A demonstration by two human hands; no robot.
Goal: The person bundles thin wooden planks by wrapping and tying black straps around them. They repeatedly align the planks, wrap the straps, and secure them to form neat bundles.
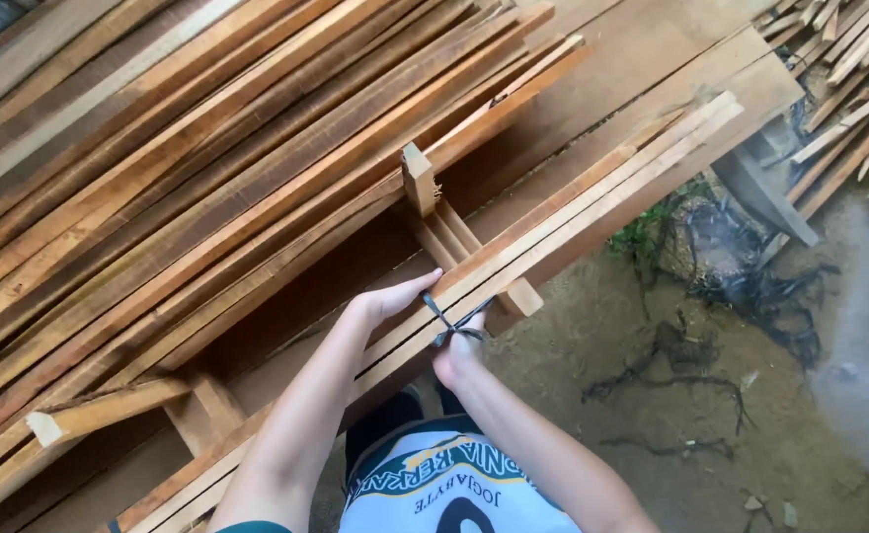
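Head view. Item: bundle of long pale-brown wooden slats (553,232), long axis running diagonally from lower left to upper right, far ends pointing toward the upper right. Landmark: upright short wooden post (418,178) of the rack. The bundle lies just right of and below the post. A thin dark strap (446,321) crosses the bundle below the post. Left hand (390,299): fingers extended, laid flat on the bundle's near edge, below the post. Right hand (459,350): closed, pinching the strap ends beneath the bundle. Stack of reddish-brown wooden boards (158,168): left of the post, on the same diagonal.
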